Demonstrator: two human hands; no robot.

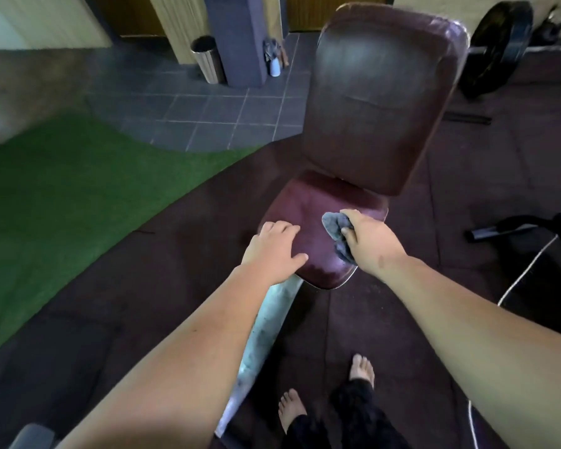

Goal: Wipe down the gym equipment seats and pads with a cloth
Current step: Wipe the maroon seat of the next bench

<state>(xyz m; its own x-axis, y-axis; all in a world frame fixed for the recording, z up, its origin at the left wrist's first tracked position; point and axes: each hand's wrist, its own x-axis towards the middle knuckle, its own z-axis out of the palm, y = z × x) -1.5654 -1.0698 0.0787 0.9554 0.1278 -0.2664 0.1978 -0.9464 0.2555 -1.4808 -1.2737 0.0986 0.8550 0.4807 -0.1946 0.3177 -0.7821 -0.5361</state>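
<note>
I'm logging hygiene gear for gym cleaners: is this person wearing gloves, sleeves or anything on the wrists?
No. The left forearm and right forearm are bare to the frame's edge, no sleeve in view. The left hand and right hand wear no gloves; no watch, band or ring shows.

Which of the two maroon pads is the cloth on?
The lower seat pad, nearest the person: the right hand holds the grey cloth on it and the left hand rests on its left side. The back pad beyond is untouched.
</note>
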